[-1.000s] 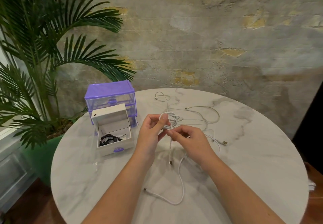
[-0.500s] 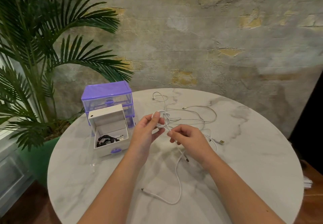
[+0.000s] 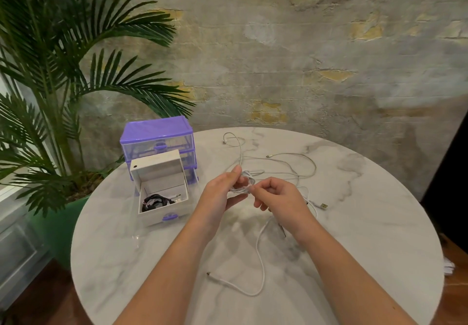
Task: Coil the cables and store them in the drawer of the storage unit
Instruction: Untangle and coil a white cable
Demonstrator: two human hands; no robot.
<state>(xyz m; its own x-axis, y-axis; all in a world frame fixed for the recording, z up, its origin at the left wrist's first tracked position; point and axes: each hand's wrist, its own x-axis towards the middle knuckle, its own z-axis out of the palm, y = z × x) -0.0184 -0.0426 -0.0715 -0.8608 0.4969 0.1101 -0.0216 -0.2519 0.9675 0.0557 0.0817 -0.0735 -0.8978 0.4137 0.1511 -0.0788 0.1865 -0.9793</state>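
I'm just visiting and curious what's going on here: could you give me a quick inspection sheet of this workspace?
Surface: round marble table.
Job's things: purple storage unit; its white drawer pulled out, black cable inside.
Clutter: nothing seen.
Hands: left hand holds a small white coil; right hand pinches the same cable.
Cables: the coil's tail trails toward the person; loose white cables lie behind the hands.
Surroundings: palm plant left, weathered wall behind.

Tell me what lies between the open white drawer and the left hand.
Head view: only bare marble tabletop lies between the pulled-out white drawer and the left hand; no cable crosses that stretch.
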